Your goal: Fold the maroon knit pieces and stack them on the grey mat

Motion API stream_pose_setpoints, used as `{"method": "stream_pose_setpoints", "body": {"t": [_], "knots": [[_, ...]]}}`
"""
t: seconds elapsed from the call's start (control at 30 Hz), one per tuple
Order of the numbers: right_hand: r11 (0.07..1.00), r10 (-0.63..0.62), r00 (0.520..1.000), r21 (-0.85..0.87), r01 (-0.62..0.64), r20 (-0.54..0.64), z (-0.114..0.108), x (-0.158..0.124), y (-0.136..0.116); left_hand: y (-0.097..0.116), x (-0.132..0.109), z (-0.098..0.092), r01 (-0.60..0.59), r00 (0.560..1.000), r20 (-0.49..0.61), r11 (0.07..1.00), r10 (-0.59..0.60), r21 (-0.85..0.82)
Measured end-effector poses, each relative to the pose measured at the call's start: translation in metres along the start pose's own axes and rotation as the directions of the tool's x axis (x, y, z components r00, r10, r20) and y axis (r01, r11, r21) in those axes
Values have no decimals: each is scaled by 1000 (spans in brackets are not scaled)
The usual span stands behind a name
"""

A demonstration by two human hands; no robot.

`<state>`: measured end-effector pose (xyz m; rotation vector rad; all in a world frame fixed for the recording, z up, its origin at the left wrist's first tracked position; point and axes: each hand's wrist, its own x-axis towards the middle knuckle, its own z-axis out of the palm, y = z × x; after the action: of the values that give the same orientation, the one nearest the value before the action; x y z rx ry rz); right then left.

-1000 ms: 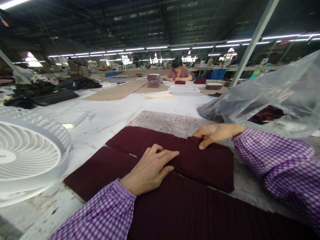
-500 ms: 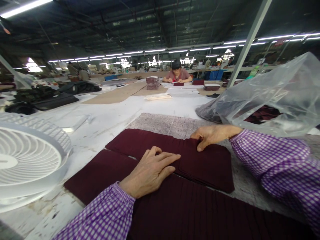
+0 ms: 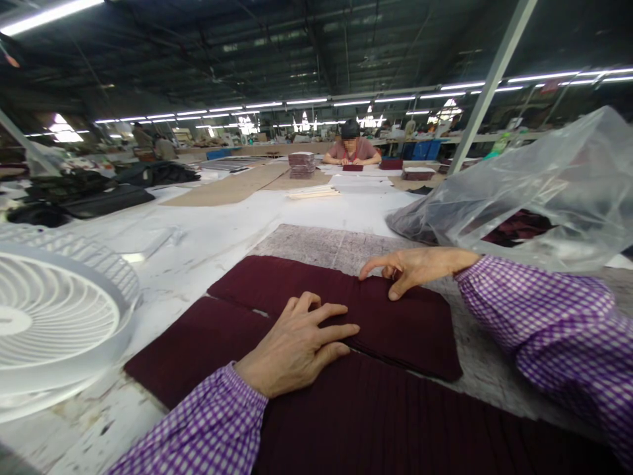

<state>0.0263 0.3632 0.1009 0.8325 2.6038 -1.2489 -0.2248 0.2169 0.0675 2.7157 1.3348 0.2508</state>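
Observation:
Dark maroon fabric pieces (image 3: 287, 280) lie overlapped in a row across the middle of the table. A second maroon row (image 3: 395, 422) lies nearer to me, and its left part (image 3: 192, 343) reaches toward the fan. My left hand (image 3: 299, 343) rests palm down where the two rows meet, its fingers spread and nothing held. At the far edge of the upper row is my right hand (image 3: 400, 269), with index finger and thumb apart, both touching the fabric; its other fingers are curled. Under the cloth is a grey marked sheet (image 3: 336, 244).
A white fan (image 3: 59, 323) stands at the left. Clear plastic (image 3: 554, 191) with maroon cloth inside bulges at the right. Dark cloth (image 3: 89, 191) lies back left. Across the table a person (image 3: 352, 148) works near a maroon stack (image 3: 301, 165).
My right index finger has stretched out to the left along the fabric's far edge. My left fingers have spread wider. The raised fold between my hands now lies flatter.

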Motion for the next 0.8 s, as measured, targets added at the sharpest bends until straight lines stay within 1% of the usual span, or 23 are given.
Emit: {"method": "stream_pose_setpoints", "body": {"t": [0.17, 0.37, 0.5, 0.67, 0.8], "knots": [[988, 21, 999, -149, -26, -29, -1, 3, 3, 1, -1, -1, -36, 999, 11, 999, 35, 17], [972, 33, 998, -232, -43, -46, -1, 4, 3, 0, 0, 0, -65, 998, 21, 998, 64, 18], [978, 32, 999, -204, -37, -26, 0, 5, 6, -1, 1, 1, -69, 998, 16, 998, 68, 12], [980, -10, 1000, -201, 5, -22, 2, 4, 5, -1, 1, 1, -64, 998, 12, 998, 64, 11], [978, 21, 1000, -209, -24, -15, 2, 1, -2, -1, 0, 1, -69, 998, 13, 998, 69, 14]]}}
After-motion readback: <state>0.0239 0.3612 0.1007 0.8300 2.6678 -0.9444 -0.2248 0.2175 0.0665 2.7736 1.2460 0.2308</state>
